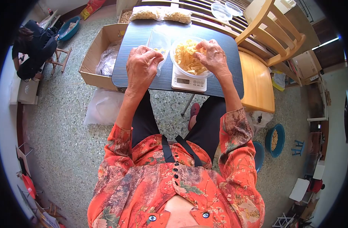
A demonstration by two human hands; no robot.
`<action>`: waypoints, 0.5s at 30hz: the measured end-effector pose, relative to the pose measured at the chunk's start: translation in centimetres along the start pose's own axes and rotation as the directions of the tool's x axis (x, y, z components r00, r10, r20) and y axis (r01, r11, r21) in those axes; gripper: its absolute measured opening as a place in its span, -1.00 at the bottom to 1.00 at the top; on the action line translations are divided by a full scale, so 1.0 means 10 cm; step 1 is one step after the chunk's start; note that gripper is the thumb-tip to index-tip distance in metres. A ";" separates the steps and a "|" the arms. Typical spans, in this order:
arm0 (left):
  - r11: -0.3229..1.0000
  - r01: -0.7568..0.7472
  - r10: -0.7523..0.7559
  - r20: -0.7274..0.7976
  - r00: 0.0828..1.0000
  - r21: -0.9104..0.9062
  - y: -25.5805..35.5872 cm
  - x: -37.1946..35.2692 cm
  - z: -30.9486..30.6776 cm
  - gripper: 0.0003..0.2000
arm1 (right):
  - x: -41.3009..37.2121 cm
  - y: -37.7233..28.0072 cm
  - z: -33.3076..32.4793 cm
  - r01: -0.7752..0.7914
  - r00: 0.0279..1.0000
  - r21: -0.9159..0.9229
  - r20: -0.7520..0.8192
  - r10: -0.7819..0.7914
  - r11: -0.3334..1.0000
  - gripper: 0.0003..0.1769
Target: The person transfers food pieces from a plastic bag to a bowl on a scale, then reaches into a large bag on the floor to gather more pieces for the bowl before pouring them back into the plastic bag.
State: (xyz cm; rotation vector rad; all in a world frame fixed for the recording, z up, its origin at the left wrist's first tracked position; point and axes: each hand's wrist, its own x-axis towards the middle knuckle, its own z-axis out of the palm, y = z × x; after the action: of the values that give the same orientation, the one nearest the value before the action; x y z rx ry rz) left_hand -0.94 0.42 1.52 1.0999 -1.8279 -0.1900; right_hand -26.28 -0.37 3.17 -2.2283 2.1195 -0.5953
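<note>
A white digital scale [189, 84] stands at the near edge of the dark table [134, 38], with a clear round bowl [198, 75] of pale yellow, flat dried pieces [187, 57] on it. My right hand [212, 57] is over the bowl's right side, its fingers bent together at the pieces. Left of the bowl, my left hand [144, 64] has its thumb and fingers pinched at a clear plastic bag [157, 40] lying on the table. A few pale pieces show by the bag near my left fingertips.
Two filled clear bags [145, 13] lie at the table's far edge. On the left is a cardboard box [91, 74] holding plastic bags. A wooden chair [257, 81] stands on the right. Another person [39, 47] sits at the far left. Blue basins [282, 141] are on the floor.
</note>
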 end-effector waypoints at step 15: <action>1.000 -0.015 0.015 -0.005 1.000 -0.008 0.00 -0.02 0.04 -0.89 | -0.12 0.16 0.04 0.128 0.929 0.449 -0.367 0.052 0.885 -0.89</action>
State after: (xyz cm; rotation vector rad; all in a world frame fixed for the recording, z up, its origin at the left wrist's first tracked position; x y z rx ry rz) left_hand -1.23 0.49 1.18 1.0804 -1.8290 -0.1853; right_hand -27.69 0.53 2.08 -1.9994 1.7904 -1.4569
